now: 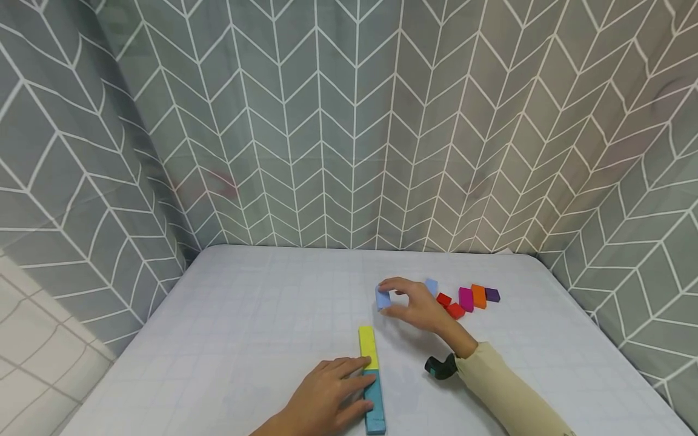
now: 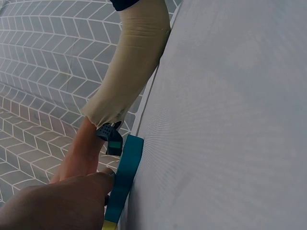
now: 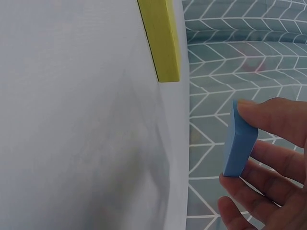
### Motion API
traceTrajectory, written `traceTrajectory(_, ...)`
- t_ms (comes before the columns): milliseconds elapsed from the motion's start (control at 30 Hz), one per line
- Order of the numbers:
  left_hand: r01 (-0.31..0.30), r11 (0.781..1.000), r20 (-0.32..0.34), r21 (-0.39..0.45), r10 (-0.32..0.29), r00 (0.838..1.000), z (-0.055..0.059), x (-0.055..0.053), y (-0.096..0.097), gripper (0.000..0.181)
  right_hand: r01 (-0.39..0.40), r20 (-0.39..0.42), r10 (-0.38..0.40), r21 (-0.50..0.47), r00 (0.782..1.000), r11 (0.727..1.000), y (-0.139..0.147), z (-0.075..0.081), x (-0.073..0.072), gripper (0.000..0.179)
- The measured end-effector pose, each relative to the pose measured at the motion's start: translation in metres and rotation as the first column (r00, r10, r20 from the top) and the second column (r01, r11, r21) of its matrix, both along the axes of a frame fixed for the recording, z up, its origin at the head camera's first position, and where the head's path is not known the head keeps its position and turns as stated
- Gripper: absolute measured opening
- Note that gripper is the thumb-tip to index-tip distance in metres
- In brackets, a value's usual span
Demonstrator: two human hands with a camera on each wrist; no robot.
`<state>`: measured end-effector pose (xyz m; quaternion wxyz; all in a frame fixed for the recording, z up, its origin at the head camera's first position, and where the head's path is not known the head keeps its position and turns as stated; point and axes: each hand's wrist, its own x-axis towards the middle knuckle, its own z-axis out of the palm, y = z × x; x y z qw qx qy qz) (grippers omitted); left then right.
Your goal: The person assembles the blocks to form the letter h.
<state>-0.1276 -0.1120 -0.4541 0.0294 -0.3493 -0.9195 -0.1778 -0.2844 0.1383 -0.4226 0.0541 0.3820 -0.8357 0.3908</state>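
Observation:
My right hand (image 1: 417, 304) pinches a light blue block (image 1: 383, 298) between thumb and fingertips. In the right wrist view the same block (image 3: 240, 143) stands tilted between the thumb at one end and a finger at the other. A long teal block (image 1: 374, 404) and a yellow block (image 1: 368, 346) lie end to end in a line on the table. My left hand (image 1: 329, 396) rests beside them from the left, its extended fingers touching their tops near the join. The left wrist view has the teal block (image 2: 125, 175) against the fingertips.
Right of my right hand lie another light blue block (image 1: 431, 286), two red blocks (image 1: 455, 310), a magenta block (image 1: 466, 299), an orange block (image 1: 478, 296) and a purple block (image 1: 492, 295). A patterned curtain (image 1: 338, 121) surrounds the white table (image 1: 245, 315).

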Motion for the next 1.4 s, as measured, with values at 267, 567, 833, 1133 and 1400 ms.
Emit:
traceTrajectory(267, 0.017, 1.000, -0.050, 0.023, -0.016, 0.999, -0.002, 0.000, -0.001, 0.050, -0.022, 0.004, 0.022, 0.014, 1.000, 1.000, -0.004, -0.002, 0.001, 0.040)
traceTrajectory(567, 0.016, 1.000, -0.054, 0.020, -0.015, 0.998, -0.002, 0.001, -0.001, 0.050, -0.057, 0.029, 0.056, 0.017, 0.998, 0.998, -0.012, -0.007, 0.004, 0.038)
traceTrajectory(833, 0.011, 1.000, -0.033, -0.006, -0.012, 0.999, 0.000, 0.000, 0.000, 0.051, -0.082, 0.049, 0.081, 0.028, 0.996, 0.996, -0.019, -0.011, 0.004, 0.038)
traceTrajectory(1133, 0.028, 1.000, -0.053, 0.013, -0.028, 0.998, -0.001, 0.000, -0.001, 0.050, -0.081, 0.046, 0.078, 0.064, 0.996, 0.995, -0.024, -0.013, 0.003, 0.037)
traceTrajectory(1400, 0.041, 0.998, -0.092, 0.037, -0.037, 0.995, -0.005, -0.002, -0.003, 0.049, -0.091, 0.021, 0.089, 0.079, 0.996, 0.993, -0.028, -0.017, 0.003, 0.035)
